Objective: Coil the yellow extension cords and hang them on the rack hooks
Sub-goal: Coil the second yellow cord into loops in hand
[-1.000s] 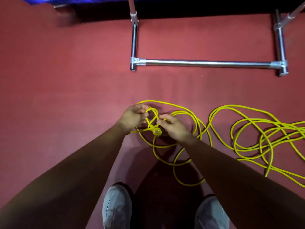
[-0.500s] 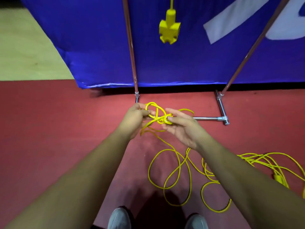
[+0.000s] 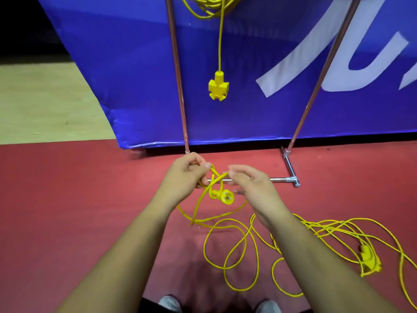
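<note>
A yellow extension cord (image 3: 234,249) lies in loose loops on the red floor, its socket end (image 3: 370,259) at the right. My left hand (image 3: 186,175) grips a small loop of it at chest height. Beside it, my right hand (image 3: 250,182) pinches a strand crossing that loop. The cord's round plug (image 3: 226,196) dangles just below and between my hands. Another coiled yellow cord (image 3: 209,5) hangs from the top of the metal rack (image 3: 178,71), and its yellow multi-socket (image 3: 218,86) dangles in front of the blue banner.
A blue banner (image 3: 140,75) with white lettering stands behind the rack. The rack's base bar and foot (image 3: 290,169) lie on the floor just beyond my hands. My two shoes (image 3: 170,304) show at the bottom edge. Tan flooring (image 3: 45,102) is at the left.
My hands rose from the floor with the cord end, and the view tilted up to the rack. The plug now dangles free below my hands, and more cord has lifted off the floor.
</note>
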Tool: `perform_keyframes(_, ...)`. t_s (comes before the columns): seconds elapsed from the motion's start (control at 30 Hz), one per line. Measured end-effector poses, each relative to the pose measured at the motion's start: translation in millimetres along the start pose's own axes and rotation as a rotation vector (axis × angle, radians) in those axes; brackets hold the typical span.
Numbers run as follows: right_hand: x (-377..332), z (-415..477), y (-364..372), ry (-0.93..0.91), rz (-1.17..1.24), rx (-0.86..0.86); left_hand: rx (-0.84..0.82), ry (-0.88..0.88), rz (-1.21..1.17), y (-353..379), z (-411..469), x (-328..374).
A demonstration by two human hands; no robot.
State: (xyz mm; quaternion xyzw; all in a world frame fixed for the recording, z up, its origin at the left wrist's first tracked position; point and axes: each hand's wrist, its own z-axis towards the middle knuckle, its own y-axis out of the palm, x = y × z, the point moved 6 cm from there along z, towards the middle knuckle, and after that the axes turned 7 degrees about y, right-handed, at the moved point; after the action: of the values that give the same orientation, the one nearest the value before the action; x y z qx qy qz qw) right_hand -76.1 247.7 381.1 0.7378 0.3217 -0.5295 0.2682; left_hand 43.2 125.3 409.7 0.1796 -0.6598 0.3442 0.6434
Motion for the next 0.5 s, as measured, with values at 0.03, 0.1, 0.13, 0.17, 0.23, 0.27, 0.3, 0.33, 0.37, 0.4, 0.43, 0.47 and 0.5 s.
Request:
perform_keyframes(0.03, -1, 1, -1, 0.008, 0.037, 0.031, -0.026, 0.002, 0.039, -1, 1, 2)
perform_keyframes(0.1, -5, 3, 4, 0.035, 0.138, 0.032, -0.08, 0.036, 0.133, -4, 3, 4)
perform_keyframes(0.13, -6, 5, 8, 0.053, 0.174, 0.017, -0.107, 0.062, 0.181, -5, 5, 4)
perform_keyframes(0.17, -5, 7, 11, 0.067, 0.166, 0.003, -0.127, 0.084, 0.224, -6, 7, 4)
perform_keyframes(0.23, -5, 11, 11, 0.018, -0.046, -0.012, -0.156, 0.113, 0.281, -7, 9, 3)
perform_keyframes(0.27, -7, 13, 10, -0.047, -0.233, -0.026, -0.183, 0.128, 0.308, -6, 10, 4)
perform_keyframes(0.3, -7, 14, 9, -0.108, -0.426, -0.049, -0.215, 0.143, 0.344, -4, 11, 5)
perform_keyframes(0.33, -7, 15, 8, -0.155, -0.589, -0.078, -0.233, 0.152, 0.383, -4, 12, 6)
perform_keyframes(0.37, -6, 17, 7, -0.175, -0.695, -0.109, -0.222, 0.148, 0.414, -5, 13, 6)
perform_keyframes(0.4, -7, 16, 6, -0.172, -0.739, -0.141, -0.184, 0.13, 0.432, -8, 15, 5)
perform_keyframes(0.43, -9, 16, 6, -0.17, -0.772, -0.159, -0.123, 0.1, 0.436, -12, 17, 2)
perform_keyframes(0.47, -13, 16, 5, -0.182, -0.793, -0.169, -0.049, 0.063, 0.43, -17, 20, 0)
perform_keyframes(0.5, -15, 16, 3, -0.183, -0.802, -0.165, 0.025, 0.027, 0.413, -21, 21, -3)
